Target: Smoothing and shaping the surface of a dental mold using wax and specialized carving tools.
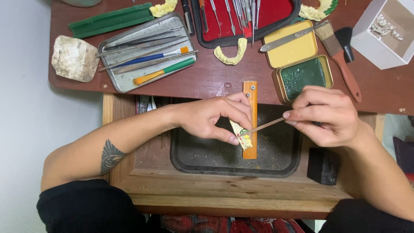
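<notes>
Right now the left hand is pinching a small yellowish dental cast piece between thumb and fingertips, braced against the upright orange wooden peg that juts out over the dark tray. The right hand is clenched around a thin metal instrument, gripped near its back end. From that grip the cast lies at about eight o'clock, and the instrument's long axis runs the same line, two o'clock down to eight o'clock, with the tip touching a green spot on the cast. The left hand is plainly the nearer one, being in contact with the cast; the right reaches it only through the tool.

Counting up at twelve o'clock on the bench: three loose yellow arch-shaped casts show clearly, one at the red case's lower edge, one at the top left, one at the top right that carries some green. One metal tin holds two coloured-handled brushes, blue and green, plus several grey tools. One hinged tin lies open, its green half toward five o'clock. One wide wooden-handled brush, one lump of white stone, one green bar, one white box.
</notes>
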